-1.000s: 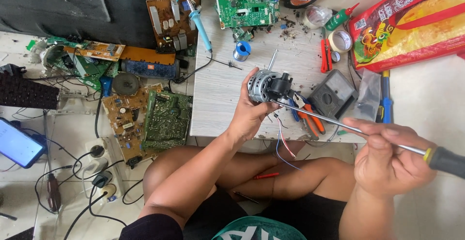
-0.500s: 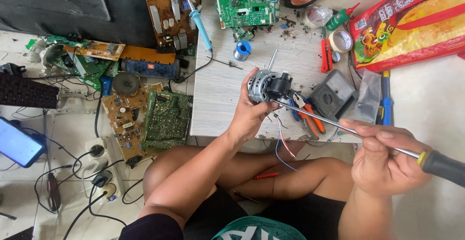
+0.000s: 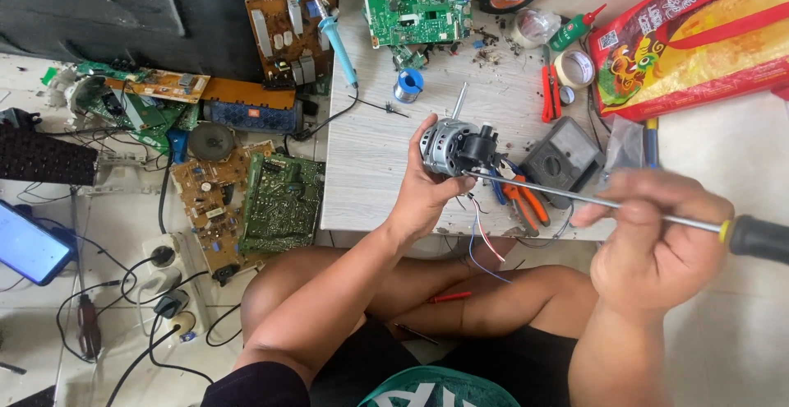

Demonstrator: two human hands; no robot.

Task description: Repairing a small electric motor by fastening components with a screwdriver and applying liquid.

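Head view: left hand (image 3: 427,197) grips a motor (image 3: 457,147) at frame centre over the counter (image 3: 370,152) — right hand (image 3: 653,242) holds a screwdriver (image 3: 608,204), tip touching it. Pliers (image 3: 522,197) and meter (image 3: 561,158) lie just behind. Little has shifted since before.

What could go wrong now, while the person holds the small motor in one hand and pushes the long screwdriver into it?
The screwdriver tip could slip off the motor and jab the left hand holding it. The motor is held in the air above the table, so it may twist or drop. Its loose wires hang free and could snag or tear.
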